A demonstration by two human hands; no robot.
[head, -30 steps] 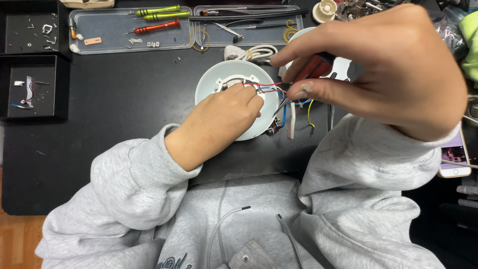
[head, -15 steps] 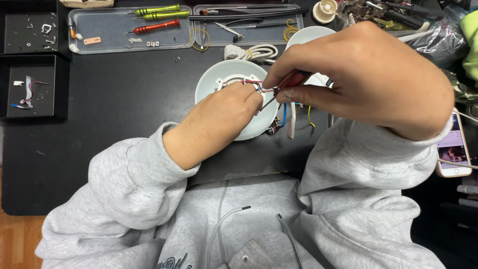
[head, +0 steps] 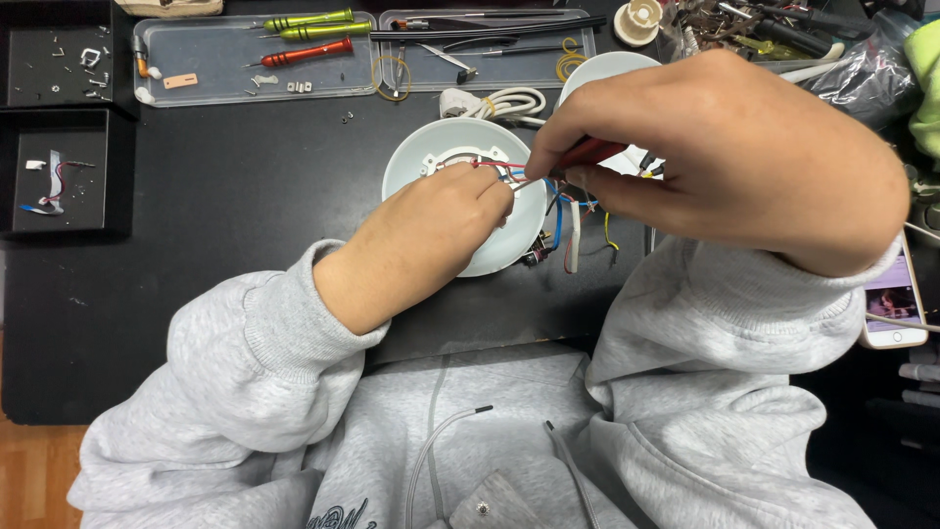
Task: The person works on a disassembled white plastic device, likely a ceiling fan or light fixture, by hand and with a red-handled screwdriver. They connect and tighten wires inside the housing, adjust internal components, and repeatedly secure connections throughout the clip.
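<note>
A round white device shell lies open on the black table, with red, blue and white wires spilling from its right side. My left hand rests on the shell, fingers pinched on thin wires at its middle. My right hand holds a red-handled tool, its metal tip meeting the wires at my left fingertips. What the tip touches is hidden by my fingers.
Two clear trays at the back hold green and red screwdrivers, rubber bands and small parts. Black parts boxes sit at far left. A white cable, a second white shell, clutter at the back right and a phone at right.
My right hand has moved left and lowered, bringing the red-handled tool's tip down to the wires at my left fingertips. My left hand has stayed on the shell.
</note>
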